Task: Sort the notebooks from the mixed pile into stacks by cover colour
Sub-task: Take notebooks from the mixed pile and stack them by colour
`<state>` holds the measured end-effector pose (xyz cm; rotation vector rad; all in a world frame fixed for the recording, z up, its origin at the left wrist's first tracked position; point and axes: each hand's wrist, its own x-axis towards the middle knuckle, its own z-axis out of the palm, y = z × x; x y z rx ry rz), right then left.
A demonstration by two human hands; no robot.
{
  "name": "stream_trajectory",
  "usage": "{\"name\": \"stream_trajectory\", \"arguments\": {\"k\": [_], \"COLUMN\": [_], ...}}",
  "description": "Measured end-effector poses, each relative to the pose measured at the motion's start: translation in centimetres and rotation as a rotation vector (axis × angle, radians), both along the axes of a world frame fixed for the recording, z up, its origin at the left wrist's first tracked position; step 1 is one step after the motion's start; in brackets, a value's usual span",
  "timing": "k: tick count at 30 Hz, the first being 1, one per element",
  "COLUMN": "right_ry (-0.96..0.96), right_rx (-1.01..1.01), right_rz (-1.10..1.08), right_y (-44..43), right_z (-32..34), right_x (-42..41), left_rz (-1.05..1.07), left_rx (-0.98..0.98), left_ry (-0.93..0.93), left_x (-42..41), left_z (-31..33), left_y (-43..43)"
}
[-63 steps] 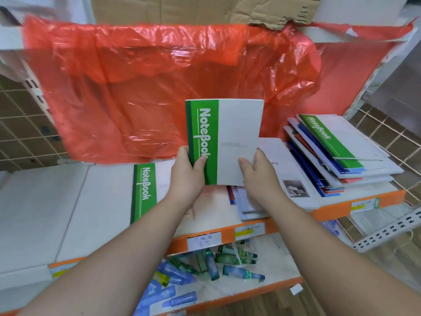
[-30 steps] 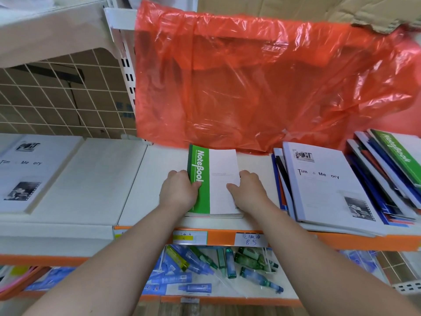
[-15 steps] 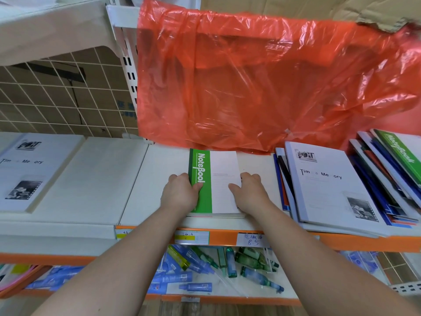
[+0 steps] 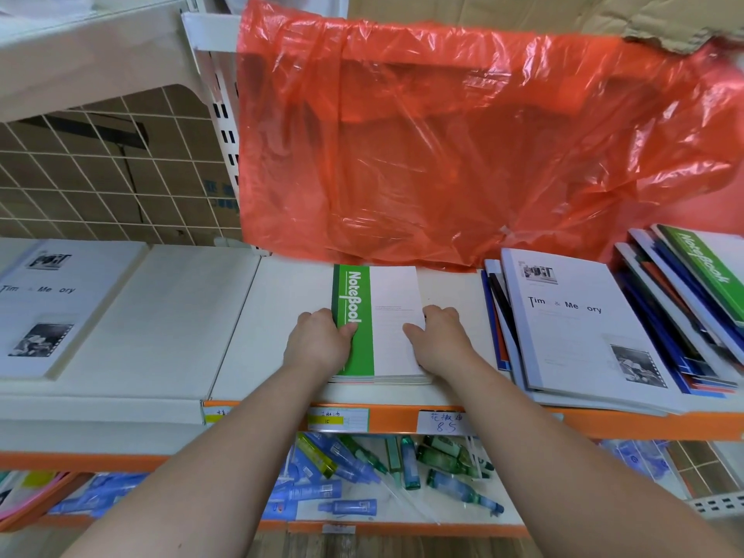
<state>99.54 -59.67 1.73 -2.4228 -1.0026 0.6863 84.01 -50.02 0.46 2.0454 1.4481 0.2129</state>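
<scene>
A green-and-white notebook [image 4: 386, 316] lies on top of a small stack in the middle of the white shelf [image 4: 282, 380]. My left hand [image 4: 318, 342] grips its left edge with the thumb on the green band. My right hand [image 4: 437, 336] grips its right edge with the thumb on the white cover. To the right lies the mixed pile [image 4: 660, 336]: a white "Time & Memory" notebook [image 4: 575, 320] over blue ones, and a green notebook [image 4: 704, 267] on top at the far right. Another white "Time & Memory" notebook [image 4: 40, 308] lies at the far left.
An orange plastic sheet [image 4: 463, 147] hangs behind the shelf. A wire grid panel [image 4: 100, 167] stands at the back left. Blue and green bottles [image 4: 382, 473] fill the shelf below. Bare shelf board [image 4: 169, 316] lies between the left notebook and the green stack.
Both hands carried the green notebook down from in front of the orange sheet and laid it on the stack on the shelf. In the last half second they have stayed on its edges.
</scene>
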Motion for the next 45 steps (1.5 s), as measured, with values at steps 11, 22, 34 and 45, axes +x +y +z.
{"name": "stream_trajectory", "arguments": {"k": [11,22,34,45], "right_ry": [-0.488,-0.474,-0.347,-0.293], "right_rx": [0.009,-0.2,-0.187,-0.131], "right_rz": [0.267,0.105,-0.034,-0.316], "right_y": [-4.1,-11.9,-16.1,-18.2], "right_z": [3.6,3.3,3.4,2.3], "right_x": [3.8,9.5,13.6,18.2], "left_rz": [-0.415,-0.7,-0.7,-0.347], "left_rx": [0.534,0.524,0.373,0.035], "left_ry": [0.14,0.257,0.14,-0.009], "left_x": [6.0,12.4,17.1,20.6], "left_z": [5.1,5.1,4.9,4.9], "left_y": [-3.5,-8.7,-12.1,-13.0]}}
